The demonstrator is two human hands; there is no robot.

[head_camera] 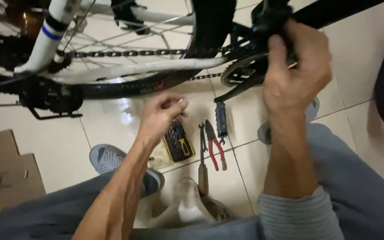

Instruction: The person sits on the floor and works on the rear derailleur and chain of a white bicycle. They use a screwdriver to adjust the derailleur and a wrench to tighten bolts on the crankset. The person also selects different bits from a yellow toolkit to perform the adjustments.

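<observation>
Black crank hub (267, 18) sits up and right of both hands, at the bike's bottom bracket; right hand (295, 71) is clamped around it, fingers curled over the top; crank arm (241, 86) runs down-left to the pedal (221, 119); left hand (162, 113), farther off and lower, pinches a small silvery part (182, 102) above the bit set (178, 142); red-handled pliers (214, 144) lie just beside.

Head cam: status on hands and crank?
Right hand gripping crank area. Left hand pinching small metal part above bit set. Pliers on floor, nothing blocking.
</observation>
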